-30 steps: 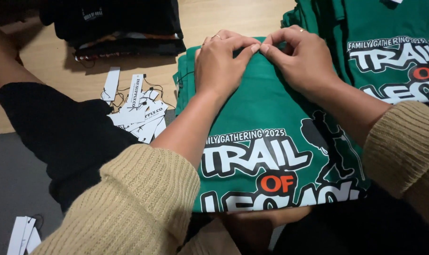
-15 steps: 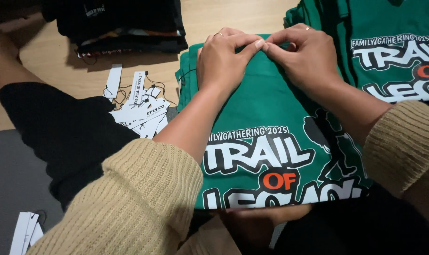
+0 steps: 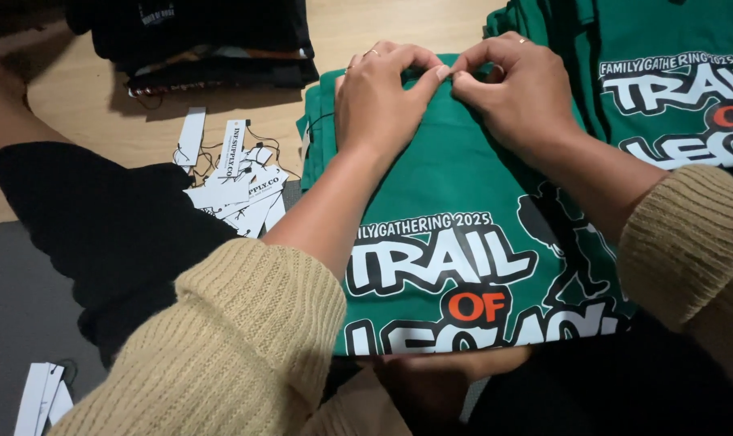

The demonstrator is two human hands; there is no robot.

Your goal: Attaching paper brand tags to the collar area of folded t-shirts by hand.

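While both hands meet at the top edge of the green printed shirt (image 3: 463, 210), the left hand (image 3: 378, 101) and the right hand (image 3: 516, 97) are each closed in a fingertip pinch on the same small spot at the neckline, thumbs nearly touching. That shirt lies flat on top of a green folded stack, print up, straight ahead of the person and between the cream knit sleeves (image 3: 237, 347). It looks like the picking-at-the-collar step, something small being worked loose or pulled apart right there. Judging by the grip, the next move calls for a firm pinch from both sides and a short, careful pull so the fabric does not snag. What the fingertips actually hold is hidden; too small, and covered by the thumbs. To the left, a loose heap of white paper tags (image 3: 237, 182) with thin strings lies on the wooden floor (image 3: 100, 121), beside a black-clothed leg (image 3: 100, 234). A pile of dark folded garments (image 3: 213, 40) sits further back. Another green shirt stack (image 3: 673, 89) is cut off at the right edge, and a few more tags (image 3: 43, 396) are clipped at the bottom left.
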